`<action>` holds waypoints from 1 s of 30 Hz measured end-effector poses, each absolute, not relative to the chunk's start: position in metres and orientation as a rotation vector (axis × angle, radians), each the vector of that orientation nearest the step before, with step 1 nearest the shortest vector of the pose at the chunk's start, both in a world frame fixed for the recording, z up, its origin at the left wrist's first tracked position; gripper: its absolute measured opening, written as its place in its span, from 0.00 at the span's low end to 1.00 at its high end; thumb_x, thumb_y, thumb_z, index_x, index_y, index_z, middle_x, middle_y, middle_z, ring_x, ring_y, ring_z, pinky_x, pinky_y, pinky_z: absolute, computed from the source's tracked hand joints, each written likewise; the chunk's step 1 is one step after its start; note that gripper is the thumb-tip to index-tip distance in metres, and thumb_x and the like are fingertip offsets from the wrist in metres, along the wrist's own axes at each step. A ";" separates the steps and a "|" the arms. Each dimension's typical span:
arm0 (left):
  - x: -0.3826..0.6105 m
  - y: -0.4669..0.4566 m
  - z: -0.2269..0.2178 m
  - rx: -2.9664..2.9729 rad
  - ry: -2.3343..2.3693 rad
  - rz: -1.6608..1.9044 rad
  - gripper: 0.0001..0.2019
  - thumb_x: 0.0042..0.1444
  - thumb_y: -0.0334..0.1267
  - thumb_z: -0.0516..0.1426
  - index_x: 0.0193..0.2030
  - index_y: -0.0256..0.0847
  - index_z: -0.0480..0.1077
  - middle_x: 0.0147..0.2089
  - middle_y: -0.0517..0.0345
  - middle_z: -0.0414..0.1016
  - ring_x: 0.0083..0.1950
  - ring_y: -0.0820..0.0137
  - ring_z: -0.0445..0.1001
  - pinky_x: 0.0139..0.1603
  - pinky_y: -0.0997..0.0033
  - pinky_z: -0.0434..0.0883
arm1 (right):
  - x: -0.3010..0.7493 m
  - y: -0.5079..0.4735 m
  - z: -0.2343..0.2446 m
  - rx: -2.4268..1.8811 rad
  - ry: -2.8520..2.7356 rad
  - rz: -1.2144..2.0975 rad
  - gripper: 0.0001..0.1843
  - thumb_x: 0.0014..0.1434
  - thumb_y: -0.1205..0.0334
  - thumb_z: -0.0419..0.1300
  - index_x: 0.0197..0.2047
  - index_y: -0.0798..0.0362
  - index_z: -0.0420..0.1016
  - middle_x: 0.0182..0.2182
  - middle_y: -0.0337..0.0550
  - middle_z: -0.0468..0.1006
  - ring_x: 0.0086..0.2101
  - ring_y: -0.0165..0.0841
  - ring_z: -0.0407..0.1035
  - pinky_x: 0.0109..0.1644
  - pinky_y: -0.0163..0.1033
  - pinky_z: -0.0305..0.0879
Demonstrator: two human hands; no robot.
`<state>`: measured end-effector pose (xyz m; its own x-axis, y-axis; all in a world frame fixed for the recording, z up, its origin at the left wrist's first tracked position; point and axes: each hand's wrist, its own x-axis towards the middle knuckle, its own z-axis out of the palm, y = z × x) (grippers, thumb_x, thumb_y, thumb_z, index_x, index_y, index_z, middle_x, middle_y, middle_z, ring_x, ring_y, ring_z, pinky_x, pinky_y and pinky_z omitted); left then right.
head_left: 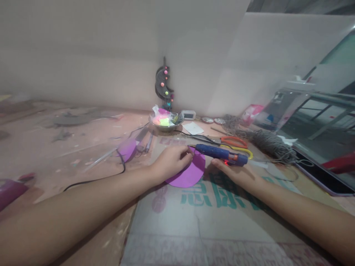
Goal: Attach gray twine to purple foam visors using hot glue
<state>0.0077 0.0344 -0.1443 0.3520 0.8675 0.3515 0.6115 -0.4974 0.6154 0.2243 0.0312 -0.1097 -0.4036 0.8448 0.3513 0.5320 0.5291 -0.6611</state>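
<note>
A blue hot glue gun (213,150) with a small red light is held by my right hand (235,170), its nozzle pointing left. My left hand (173,162) is closed on the upper left part of a round purple sheet (191,173), pressing it near the cardboard. The nozzle tip is close to my left fingertips, over the sheet's upper edge; whether it touches cannot be made out. Under both hands lies a printed cardboard sheet (172,225).
Behind my hands stand a metal bowl (166,128) of coloured bits and a grey moon-shaped ornament (163,85). On the right are orange-handled scissors (234,141), grey yarn (273,145) and a dark-screened device (321,171). A black cord (94,181) runs left, near another purple piece (127,149).
</note>
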 end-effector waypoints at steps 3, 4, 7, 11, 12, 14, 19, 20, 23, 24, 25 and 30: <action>0.007 0.035 -0.145 2.235 1.299 0.930 0.13 0.63 0.40 0.50 0.32 0.40 0.72 0.31 0.57 0.76 0.31 0.68 0.70 0.31 0.70 0.59 | 0.225 0.033 -0.111 -1.112 -2.115 0.654 0.13 0.55 0.48 0.57 0.27 0.47 0.74 0.28 0.45 0.80 0.37 0.46 0.76 0.48 0.50 0.74; 0.007 0.035 -0.145 2.237 1.299 0.929 0.13 0.63 0.40 0.50 0.32 0.40 0.72 0.31 0.57 0.76 0.31 0.68 0.70 0.31 0.70 0.59 | 0.226 0.033 -0.112 -1.123 -2.118 0.661 0.14 0.55 0.48 0.56 0.27 0.47 0.74 0.28 0.45 0.80 0.37 0.46 0.76 0.48 0.50 0.74; 0.007 0.034 -0.144 2.250 1.305 0.928 0.13 0.63 0.39 0.50 0.31 0.39 0.72 0.30 0.57 0.76 0.30 0.69 0.70 0.31 0.70 0.59 | 0.226 0.034 -0.113 -1.137 -2.150 0.680 0.15 0.56 0.47 0.56 0.27 0.47 0.74 0.29 0.45 0.81 0.39 0.45 0.76 0.50 0.50 0.73; 0.007 0.033 -0.143 2.257 1.309 0.922 0.13 0.63 0.39 0.50 0.31 0.39 0.71 0.29 0.57 0.75 0.30 0.69 0.70 0.31 0.70 0.59 | 0.226 0.034 -0.112 -1.135 -2.138 0.681 0.14 0.55 0.46 0.57 0.30 0.46 0.75 0.33 0.44 0.81 0.40 0.44 0.76 0.51 0.50 0.73; 0.007 0.033 -0.143 2.258 1.310 0.920 0.13 0.63 0.39 0.50 0.31 0.39 0.71 0.29 0.58 0.75 0.30 0.69 0.70 0.31 0.70 0.59 | 0.226 0.034 -0.113 -1.144 -2.128 0.667 0.13 0.55 0.46 0.57 0.31 0.45 0.75 0.34 0.44 0.81 0.40 0.44 0.76 0.51 0.50 0.73; 0.007 0.033 -0.142 2.254 1.314 0.917 0.12 0.63 0.39 0.50 0.32 0.39 0.72 0.30 0.57 0.75 0.31 0.69 0.70 0.31 0.70 0.59 | 0.227 0.035 -0.114 -1.154 -2.106 0.631 0.13 0.55 0.46 0.59 0.34 0.45 0.75 0.34 0.44 0.82 0.40 0.45 0.76 0.50 0.50 0.74; 0.007 0.034 -0.143 2.249 1.317 0.922 0.12 0.63 0.39 0.50 0.32 0.40 0.72 0.30 0.57 0.76 0.31 0.68 0.71 0.31 0.70 0.60 | 0.229 0.037 -0.119 -1.140 -2.113 0.640 0.15 0.56 0.45 0.58 0.38 0.45 0.76 0.36 0.44 0.81 0.42 0.45 0.75 0.50 0.50 0.74; 0.007 0.034 -0.144 2.253 1.319 0.925 0.13 0.63 0.39 0.50 0.32 0.40 0.72 0.30 0.57 0.76 0.31 0.68 0.70 0.31 0.70 0.60 | 0.230 0.037 -0.120 -1.138 -2.121 0.649 0.15 0.56 0.45 0.58 0.38 0.45 0.76 0.36 0.44 0.81 0.41 0.45 0.75 0.50 0.50 0.74; 0.008 0.034 -0.144 2.266 1.323 0.927 0.13 0.63 0.39 0.50 0.31 0.40 0.71 0.29 0.57 0.75 0.30 0.68 0.70 0.31 0.70 0.59 | 0.230 0.037 -0.120 -1.137 -2.133 0.656 0.15 0.56 0.44 0.57 0.36 0.46 0.75 0.36 0.43 0.81 0.40 0.43 0.75 0.50 0.49 0.74; 0.008 0.034 -0.145 2.271 1.325 0.925 0.13 0.63 0.39 0.50 0.31 0.40 0.71 0.29 0.57 0.75 0.30 0.68 0.70 0.31 0.70 0.59 | 0.229 0.037 -0.119 -1.138 -2.131 0.652 0.15 0.56 0.44 0.57 0.36 0.46 0.74 0.36 0.43 0.80 0.40 0.43 0.75 0.49 0.49 0.74; 0.008 0.034 -0.145 2.276 1.328 0.922 0.13 0.63 0.39 0.50 0.31 0.40 0.71 0.29 0.57 0.75 0.30 0.68 0.70 0.31 0.70 0.59 | 0.229 0.036 -0.118 -1.141 -2.131 0.649 0.15 0.56 0.44 0.57 0.35 0.46 0.74 0.35 0.43 0.80 0.39 0.43 0.75 0.49 0.49 0.74; 0.008 0.034 -0.144 2.292 1.338 0.907 0.13 0.63 0.39 0.50 0.30 0.39 0.70 0.29 0.57 0.74 0.30 0.68 0.70 0.30 0.70 0.58 | 0.228 0.036 -0.118 -1.153 -2.141 0.661 0.14 0.55 0.44 0.56 0.33 0.45 0.72 0.33 0.44 0.79 0.36 0.42 0.74 0.45 0.47 0.74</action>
<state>0.0078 0.0335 -0.1444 0.3541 0.8648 0.3560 0.6507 -0.5013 0.5704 0.2282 0.0364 -0.1183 -0.4331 0.8577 0.2771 0.5521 0.4955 -0.6706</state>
